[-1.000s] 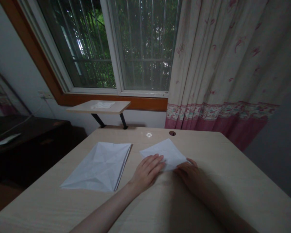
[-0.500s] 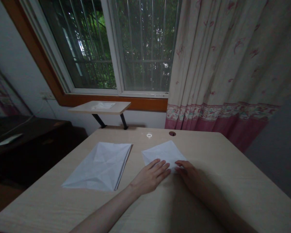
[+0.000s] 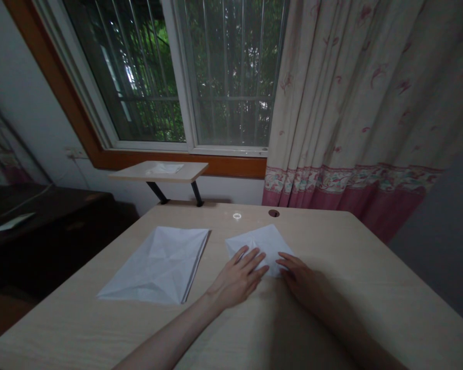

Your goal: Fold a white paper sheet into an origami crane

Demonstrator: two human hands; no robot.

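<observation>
A square of white folded paper (image 3: 272,244) lies flat on the desk, its near part hidden under my hands. Across its left side rests my left hand (image 3: 242,275), palm down with the fingers spread. My right hand (image 3: 298,275) is at the paper's right edge, fingers apart and slightly curved, the tips touching it. To the left lies a larger stack of creased white paper (image 3: 162,264), apart from both hands.
The pale wooden desk (image 3: 370,288) has a round cable hole (image 3: 273,213) near its back edge. A small raised shelf (image 3: 139,172) holds another thin white sheet (image 3: 165,168). Behind stand a barred window and a flowered curtain (image 3: 339,103). A dark cabinet (image 3: 61,221) is at the left.
My left hand has slid slightly left on the paper, its fingers a little more spread. The right hand's fingers have straightened somewhat. The paper's surface by my left fingers now shows a small crease.
</observation>
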